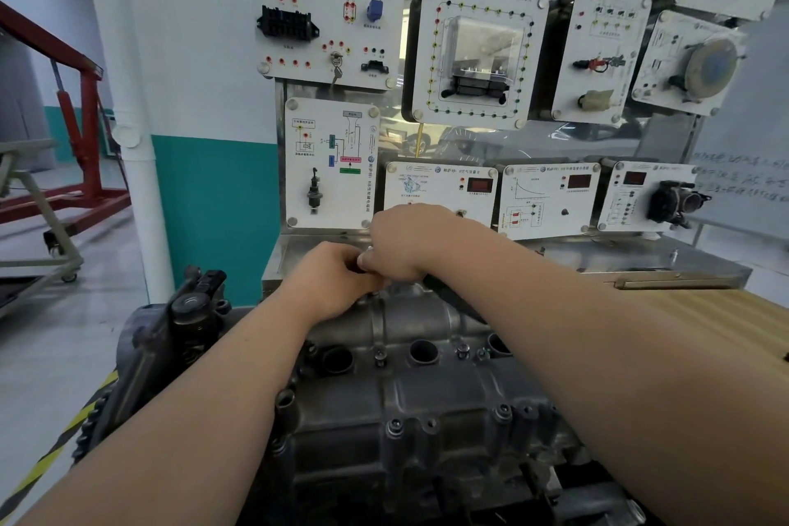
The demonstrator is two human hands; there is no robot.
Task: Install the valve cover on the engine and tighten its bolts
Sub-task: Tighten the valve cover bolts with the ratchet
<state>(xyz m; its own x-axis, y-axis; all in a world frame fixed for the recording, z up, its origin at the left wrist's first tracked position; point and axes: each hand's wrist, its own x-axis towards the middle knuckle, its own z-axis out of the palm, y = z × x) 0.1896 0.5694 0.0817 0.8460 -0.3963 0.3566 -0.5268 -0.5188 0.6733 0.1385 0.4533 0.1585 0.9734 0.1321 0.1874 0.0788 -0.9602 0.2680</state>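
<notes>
VW-badged panels [328, 23] behind; both hands meet over valve cover [410, 359].

Beyond the grips stands a display board [504, 141] of white instrument panels [331, 21] carrying connectors, sockets and small red readouts. Far left of the grips a red hoist frame [81, 107] stands on the grey floor [64, 337]. A white pipe [136, 132] runs down the teal-banded wall [213, 201]. Right of the grips lies a wooden counter [726, 312].

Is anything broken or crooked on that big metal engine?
Nothing stands out. The valve cover looks level on the engine, with bolts standing upright along its near edge. Both hands, left hand and right hand, work at the far edge, hiding that spot.
</notes>
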